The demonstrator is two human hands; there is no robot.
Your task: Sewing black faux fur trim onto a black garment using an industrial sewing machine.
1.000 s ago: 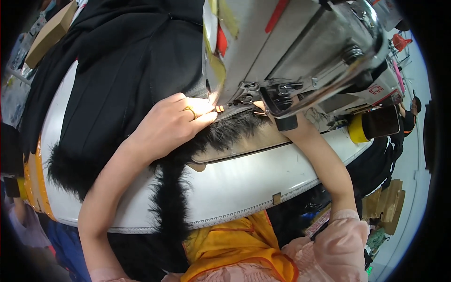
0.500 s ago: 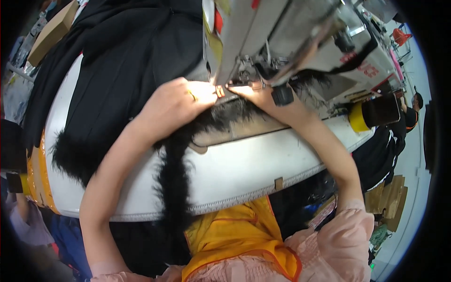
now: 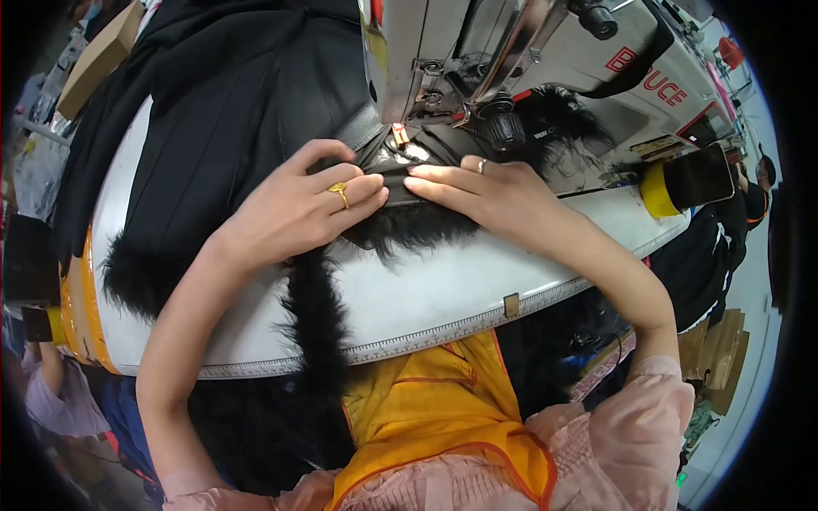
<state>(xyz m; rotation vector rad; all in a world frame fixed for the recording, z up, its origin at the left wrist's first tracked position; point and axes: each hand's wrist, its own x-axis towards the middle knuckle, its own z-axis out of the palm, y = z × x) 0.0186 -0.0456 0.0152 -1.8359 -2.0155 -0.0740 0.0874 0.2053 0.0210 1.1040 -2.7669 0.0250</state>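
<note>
A black garment [image 3: 234, 145] with fluffy black fur trim [image 3: 317, 319] lies across the sewing table and under the sewing machine's head. My left hand [image 3: 311, 200], a yellow ring on one finger, is closed on the garment's smooth edge just in front of the lit needle area [image 3: 400, 136]. Opposite it, my right hand [image 3: 498, 198] pinches the same dark cloth, its thumb hidden beneath. The fingertips of both hands nearly meet. Between them and the presser foot the cloth is creased; fur hangs below the fingers.
The white sewing machine [image 3: 579, 51] stands at the upper right, with a black knob [image 3: 504, 123] close to my right hand. A measuring tape [image 3: 426, 332] runs along the table's front edge, and a yellow roll [image 3: 658, 192] sits at its right end. Cardboard [image 3: 102, 60] lies far left.
Both hands have come back toward me from the needle area. The cloth, which was largely hidden by my hands, now shows creased between them and the machine. The view has shifted slightly.
</note>
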